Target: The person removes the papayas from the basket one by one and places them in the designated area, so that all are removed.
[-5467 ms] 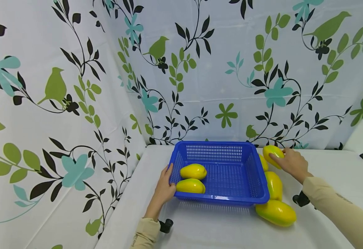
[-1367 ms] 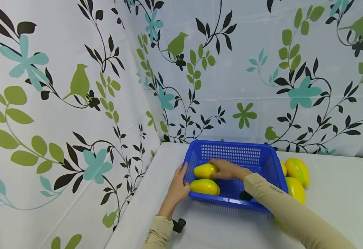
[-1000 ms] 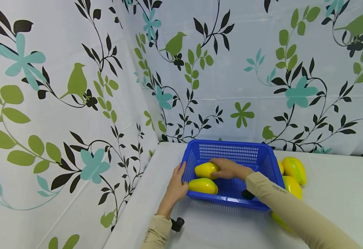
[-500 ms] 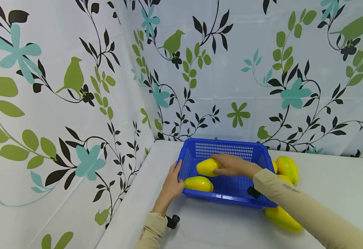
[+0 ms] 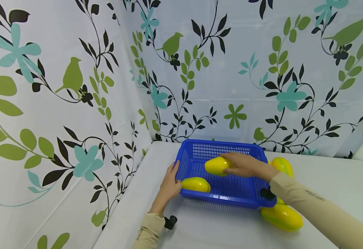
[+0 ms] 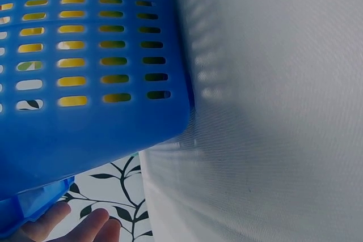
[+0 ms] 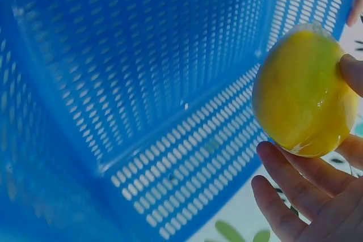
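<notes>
My right hand (image 5: 242, 164) grips a yellow mango-like fruit (image 5: 216, 166) above the basket floor, thumb on one side and fingers on the other. The same fruit (image 7: 306, 92) fills the right part of the right wrist view. Another such fruit (image 5: 196, 184) lies inside the blue perforated basket (image 5: 231, 197), in its front left corner. My left hand (image 5: 170, 185) holds the basket's left rim near that corner. In the left wrist view, a few left fingers (image 6: 88, 228) show beside the rim, with the basket wall (image 6: 85, 123) above; the thumb is hidden there.
Several more yellow-green fruits stand on the white table outside the basket's right side, among them one at the front (image 5: 281, 217) and one at the back (image 5: 282, 166). My right forearm partly covers this group. A patterned curtain (image 5: 181, 124) hangs behind and to the left.
My right hand, earlier on a fruit outside the basket's right side, came into the basket, took the rear fruit there, and has lifted it rightward. My left hand stays on the rim.
</notes>
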Available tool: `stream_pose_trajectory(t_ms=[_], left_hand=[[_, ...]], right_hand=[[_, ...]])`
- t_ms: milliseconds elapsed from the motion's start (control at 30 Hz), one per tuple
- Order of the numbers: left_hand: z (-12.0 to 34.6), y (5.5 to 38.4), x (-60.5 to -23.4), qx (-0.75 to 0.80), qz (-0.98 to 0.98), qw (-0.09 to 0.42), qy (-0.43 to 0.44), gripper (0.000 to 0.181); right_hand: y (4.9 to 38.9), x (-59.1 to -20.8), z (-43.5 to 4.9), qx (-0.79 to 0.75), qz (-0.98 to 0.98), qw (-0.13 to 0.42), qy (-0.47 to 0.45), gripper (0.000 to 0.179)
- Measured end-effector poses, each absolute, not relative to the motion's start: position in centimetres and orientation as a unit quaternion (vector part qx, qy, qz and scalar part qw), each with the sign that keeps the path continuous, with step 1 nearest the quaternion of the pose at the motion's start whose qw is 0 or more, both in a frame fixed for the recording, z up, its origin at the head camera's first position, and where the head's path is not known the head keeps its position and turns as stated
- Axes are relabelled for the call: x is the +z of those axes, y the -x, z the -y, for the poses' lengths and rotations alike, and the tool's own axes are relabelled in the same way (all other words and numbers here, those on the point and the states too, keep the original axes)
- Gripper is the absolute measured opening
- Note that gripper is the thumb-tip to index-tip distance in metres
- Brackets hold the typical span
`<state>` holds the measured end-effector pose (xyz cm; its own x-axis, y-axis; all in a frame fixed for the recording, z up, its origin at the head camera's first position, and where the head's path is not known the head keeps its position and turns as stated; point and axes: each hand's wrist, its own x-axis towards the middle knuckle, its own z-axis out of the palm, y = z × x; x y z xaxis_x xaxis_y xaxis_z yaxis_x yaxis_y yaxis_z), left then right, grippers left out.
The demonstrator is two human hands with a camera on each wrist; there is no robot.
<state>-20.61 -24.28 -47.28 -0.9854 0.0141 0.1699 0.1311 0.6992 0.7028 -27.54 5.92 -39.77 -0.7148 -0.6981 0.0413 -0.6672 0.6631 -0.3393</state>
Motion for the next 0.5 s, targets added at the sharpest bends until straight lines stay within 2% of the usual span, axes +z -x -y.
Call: stream_pose_trajectory(t_ms=[233, 500], left_hand=[[24.1, 20.5, -47.4, -0.387, 0.918, 0.082, 0.04, 0.078], [24.0, 20.7, -47.5, -0.387, 0.917, 0.087, 0.047, 0.078]], right_hand=[[26.9, -38.6, -9.8, -0.182, -0.911, 0.019, 0.37, 0.061], [26.3, -37.9, -13.9, -0.179, -0.929, 0.005, 0.325, 0.067]])
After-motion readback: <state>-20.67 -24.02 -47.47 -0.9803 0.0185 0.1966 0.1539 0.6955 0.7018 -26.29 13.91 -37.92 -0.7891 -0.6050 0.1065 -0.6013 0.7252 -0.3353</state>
